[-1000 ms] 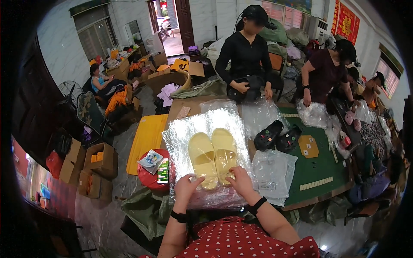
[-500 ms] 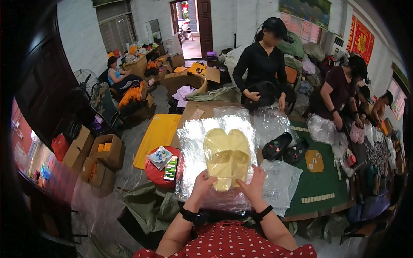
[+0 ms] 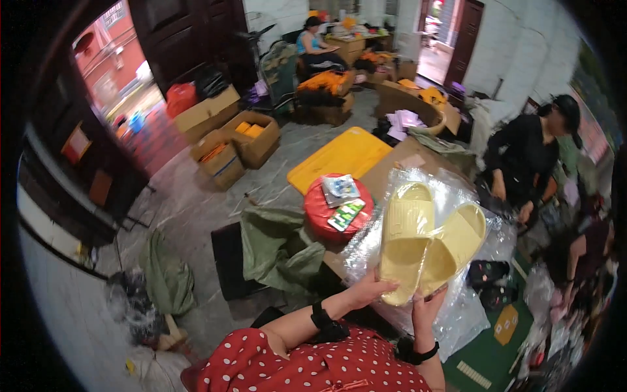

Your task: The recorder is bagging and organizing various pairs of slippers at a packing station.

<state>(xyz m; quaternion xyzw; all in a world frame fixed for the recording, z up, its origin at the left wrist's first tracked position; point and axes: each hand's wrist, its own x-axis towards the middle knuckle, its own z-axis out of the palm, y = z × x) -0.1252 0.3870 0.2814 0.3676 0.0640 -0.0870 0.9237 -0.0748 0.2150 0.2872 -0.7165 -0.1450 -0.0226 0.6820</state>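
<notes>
Holding a pair of pale yellow slippers [image 3: 428, 245] sole to sole above a clear plastic bag [image 3: 457, 307] on the bench [image 3: 486, 356], we pinch their heels with left hand [image 3: 369, 291] and right hand [image 3: 424, 307]; they look paired but not yet bagged.

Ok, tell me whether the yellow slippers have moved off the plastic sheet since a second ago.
Yes. The yellow slippers lay flat on the plastic sheet; now both hands hold them raised and tilted above it, toes splayed apart.
</notes>
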